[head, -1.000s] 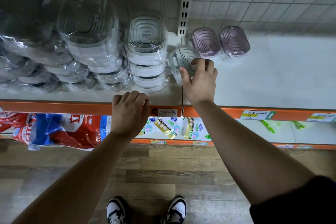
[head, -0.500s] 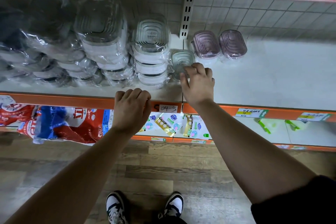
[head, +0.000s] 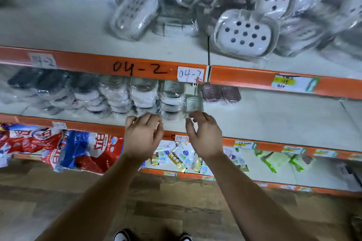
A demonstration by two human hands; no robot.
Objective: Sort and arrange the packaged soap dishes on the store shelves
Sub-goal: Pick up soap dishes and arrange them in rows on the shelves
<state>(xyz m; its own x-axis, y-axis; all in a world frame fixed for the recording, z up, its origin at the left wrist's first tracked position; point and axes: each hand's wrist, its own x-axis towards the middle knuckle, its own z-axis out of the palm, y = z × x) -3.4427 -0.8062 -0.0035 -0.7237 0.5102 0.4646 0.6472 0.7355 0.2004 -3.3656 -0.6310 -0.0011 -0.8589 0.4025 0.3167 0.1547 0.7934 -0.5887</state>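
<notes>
The clear packaged soap dish [head: 194,103] stands on edge on the middle shelf [head: 274,121], set back from the front lip and directly below the paper label "04-2" [head: 190,75]. Its left edge is just beside the nearest stack of wrapped dishes [head: 171,98]; further stacks [head: 115,98] continue leftward in a tight row, darker ones at the far left. To its right, a narrow gap separates it from two pink soap dishes [head: 221,93] at the rear of the shelf. From there the shelf surface runs bare to the right frame edge. The right hand [head: 205,135] is positioned below the dish, thumb and fingers spread in a loose curve with nothing between them; contact between the fingertips and the wrapper cannot be determined because of blur. The left hand [head: 144,133] lies at the orange front lip [head: 94,126], fingers curled under; whether they grip anything cannot be determined. The upper shelf [head: 78,31] carries perforated white soap dishes [head: 244,34] in film, overhanging toward its front edge. The lower shelf holds red and blue detergent bags [head: 78,150] and small sachets [head: 179,157].
</notes>
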